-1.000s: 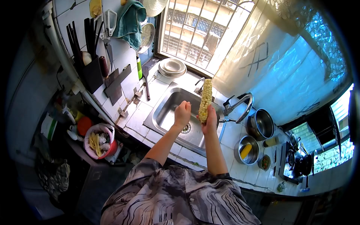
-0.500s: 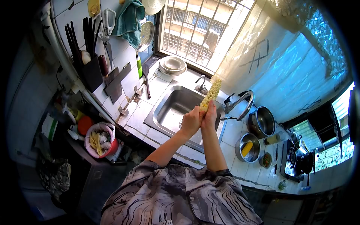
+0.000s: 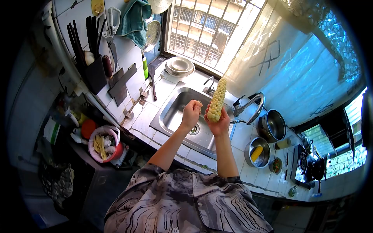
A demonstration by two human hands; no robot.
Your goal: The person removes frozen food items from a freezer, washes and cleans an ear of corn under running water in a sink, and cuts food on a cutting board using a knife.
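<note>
A pale yellow corn cob (image 3: 217, 100), bare of husk, rests upright in my right hand (image 3: 220, 123), whose fingers curl around its lower end. Just left of it, my left hand (image 3: 190, 115) is closed over the sink (image 3: 175, 109). A small brownish bit shows at its fingertips, too small to name. The two hands are apart. To the right, a metal bowl (image 3: 265, 158) holds another, deeper yellow corn cob (image 3: 257, 153).
A faucet (image 3: 253, 110) arches at the sink's right, near a larger pot (image 3: 273, 126) and the stove (image 3: 299, 165). Stacked plates (image 3: 179, 66) stand by the barred window. A red bin (image 3: 115, 153) with husks in its liner sits at lower left.
Both hands were together on the cob's lower end. My left hand has come away to the left with a small bit, and the cob has tipped more upright in my right hand.
</note>
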